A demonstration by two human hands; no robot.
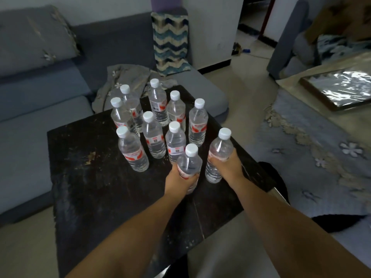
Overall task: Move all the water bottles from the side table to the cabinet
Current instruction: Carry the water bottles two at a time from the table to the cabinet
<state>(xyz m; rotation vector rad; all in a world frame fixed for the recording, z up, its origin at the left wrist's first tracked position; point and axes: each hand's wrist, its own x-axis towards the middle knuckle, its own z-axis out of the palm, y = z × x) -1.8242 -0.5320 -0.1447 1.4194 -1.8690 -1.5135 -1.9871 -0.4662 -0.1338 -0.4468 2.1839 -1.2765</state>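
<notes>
Several clear water bottles with white caps and red-and-white labels stand upright on a dark, scuffed side table [90, 187]. My left hand [178, 182] grips the nearest bottle [189, 163] around its label. My right hand [227, 167] grips another bottle [219, 150] just to its right, near the table's right edge. Both held bottles are upright; I cannot tell whether they are lifted off the top. The other bottles [153, 135] cluster behind them toward the back of the table. No cabinet is in view.
A grey sofa [40, 109] wraps around the table's left and far sides, with a crumpled grey cloth [122, 77] and a zigzag-patterned cushion [170, 43] on it. A floral rug [313, 149] lies to the right. A foil-wrapped frame [339, 87] rests further right.
</notes>
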